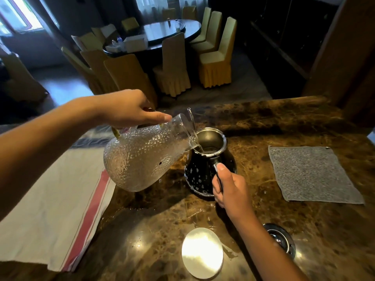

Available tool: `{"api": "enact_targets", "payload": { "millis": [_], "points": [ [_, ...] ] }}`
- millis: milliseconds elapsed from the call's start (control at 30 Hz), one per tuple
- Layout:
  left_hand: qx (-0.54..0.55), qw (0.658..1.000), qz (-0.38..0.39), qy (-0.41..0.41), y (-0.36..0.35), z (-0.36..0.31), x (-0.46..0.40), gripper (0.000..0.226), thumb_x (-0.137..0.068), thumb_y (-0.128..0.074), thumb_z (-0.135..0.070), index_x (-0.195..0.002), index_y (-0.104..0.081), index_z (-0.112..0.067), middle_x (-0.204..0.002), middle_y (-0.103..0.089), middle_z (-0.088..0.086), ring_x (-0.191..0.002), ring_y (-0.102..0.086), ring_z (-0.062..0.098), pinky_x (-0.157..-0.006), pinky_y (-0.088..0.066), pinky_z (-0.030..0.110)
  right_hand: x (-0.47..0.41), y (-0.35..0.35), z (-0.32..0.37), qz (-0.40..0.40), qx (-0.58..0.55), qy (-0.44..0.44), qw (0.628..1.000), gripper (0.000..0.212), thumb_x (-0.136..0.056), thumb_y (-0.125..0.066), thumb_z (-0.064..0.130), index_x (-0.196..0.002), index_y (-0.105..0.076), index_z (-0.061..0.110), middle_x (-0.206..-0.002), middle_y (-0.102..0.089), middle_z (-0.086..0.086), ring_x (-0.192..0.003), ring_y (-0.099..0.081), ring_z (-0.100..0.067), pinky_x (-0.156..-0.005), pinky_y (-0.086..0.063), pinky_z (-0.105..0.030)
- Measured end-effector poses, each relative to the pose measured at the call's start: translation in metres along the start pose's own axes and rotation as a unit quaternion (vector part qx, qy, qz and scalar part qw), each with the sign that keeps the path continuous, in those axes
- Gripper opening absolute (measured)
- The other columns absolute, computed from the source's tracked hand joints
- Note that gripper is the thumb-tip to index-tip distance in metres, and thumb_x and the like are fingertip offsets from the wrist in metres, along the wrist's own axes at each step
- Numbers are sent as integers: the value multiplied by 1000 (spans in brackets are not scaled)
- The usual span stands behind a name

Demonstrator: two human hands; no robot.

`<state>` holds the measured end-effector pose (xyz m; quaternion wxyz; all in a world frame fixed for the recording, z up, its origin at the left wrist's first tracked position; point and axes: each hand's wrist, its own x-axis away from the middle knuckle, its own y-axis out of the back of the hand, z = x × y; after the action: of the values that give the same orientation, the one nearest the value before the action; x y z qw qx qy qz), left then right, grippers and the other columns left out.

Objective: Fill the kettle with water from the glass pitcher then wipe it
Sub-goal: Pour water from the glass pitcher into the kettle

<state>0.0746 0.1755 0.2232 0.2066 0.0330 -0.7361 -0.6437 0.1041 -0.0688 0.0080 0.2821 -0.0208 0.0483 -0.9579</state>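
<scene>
On the brown marbled stone counter, the largest cloth is a white towel with a red stripe spread at the left; it plays no part yet. Next in size, the dimpled clear glass pitcher hangs tipped toward the right, its spout over the open mouth of the dark round-bodied kettle, and a thin stream of water runs in. So step 1, the filling, is under way, as I judge it. A grey square cloth lies flat at the right, well apart from the kettle, untouched. The left hand grips the pitcher from above, fingers curled round its top. The right hand is wrapped round the kettle's black handle, thumb pressed along it, steadying it. A round white lid rests nearest the camera. Next comes levelling the pitcher, setting it down, then fetching the grey cloth to wipe.
</scene>
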Motion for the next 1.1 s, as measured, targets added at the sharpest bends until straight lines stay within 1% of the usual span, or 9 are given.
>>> {"api": "enact_targets", "payload": {
  "millis": [67, 133, 233, 367, 433, 533, 633, 833, 1100],
  "points": [
    [36, 999, -3, 2, -5, 6, 2, 77, -75, -53, -76, -81, -73, -2, -57, -54, 4, -45, -46, 9, -41, -36, 19, 0, 0, 0, -5, 2, -4, 1000, 72, -87, -48, 66, -55, -41, 1, -44, -36, -1, -41, -34, -12, -44, -29, -24],
    [81, 997, -3, -11, -8, 15, 6, 82, -76, -56, -79, -85, -75, 1, -65, -62, 17, -48, -53, 11, -46, -43, 21, 0, -1, 2, -7, 4, -8, 1000, 67, -86, -48, 66, -54, -45, 7, -43, -37, 0, -41, -34, -12, -44, -30, -25],
    [130, 990, -27, -39, -14, 25, 11, 86, -74, -58, -86, -87, -76, -3, -83, -69, 26, -70, -64, 37, -61, -50, 37, 1, -2, 3, -6, 1, -13, 1000, 67, -86, -48, 66, -55, -47, 6, -43, -37, -1, -40, -33, -12, -43, -28, -25],
    [245, 964, -98, -32, -26, 34, 21, 61, -85, -59, -60, -79, -71, 0, -48, -46, -3, -38, -39, 4, -41, -34, 13, 1, -3, 3, -7, -6, -19, 1000, 66, -85, -48, 66, -56, -47, 7, -44, -36, -2, -40, -33, -13, -43, -26, -27],
    [343, 930, -133, -1, -39, 46, 25, 63, -89, -60, -57, -72, -63, 4, -45, -37, -8, -38, -33, 6, -40, -32, 17, 1, -2, 3, -9, -7, -23, 1000, 65, -85, -49, 67, -57, -48, 8, -44, -36, -3, -40, -32, -13, -43, -26, -26],
    [489, 851, -187, 38, -63, 64, 30, 59, -89, -64, -57, -50, -43, -18, -47, -26, -8, -40, -22, 10, -43, -23, 20, 1, -2, 3, -10, -6, -30, 999, 64, -84, -49, 69, -56, -48, 11, -45, -36, -3, -41, -31, -15, -45, -24, -28],
    [573, 786, -227, 52, -87, 75, 36, 56, -95, -64, -48, -54, -34, -24, -50, -21, -8, -42, -16, 10, -48, -14, 20, 0, -2, 3, -14, -1, -29, 999, 63, -83, -49, 70, -55, -48, 13, -44, -37, -3, -40, -32, -15, -45, -25, -27],
    [609, 736, -280, 97, -125, 88, 49, 55, -103, -56, -40, -53, -38, -25, -53, -22, -4, -43, -19, 10, -48, -16, 20, 1, -2, 3, -10, 10, -32, 999, 64, -85, -47, 70, -55, -47, 14, -46, -37, -5, -42, -33, -16, -48, -27, -30],
    [606, 724, -301, 135, -152, 97, 59, 63, -104, -55, -37, -42, -43, -28, -47, -27, -11, -42, -23, 7, -47, -19, 21, 2, -2, 4, -9, 19, -29, 999, 66, -88, -45, 67, -56, -47, 10, -46, -37, -8, -42, -34, -20, -49, -26, -33]
  ]
}}
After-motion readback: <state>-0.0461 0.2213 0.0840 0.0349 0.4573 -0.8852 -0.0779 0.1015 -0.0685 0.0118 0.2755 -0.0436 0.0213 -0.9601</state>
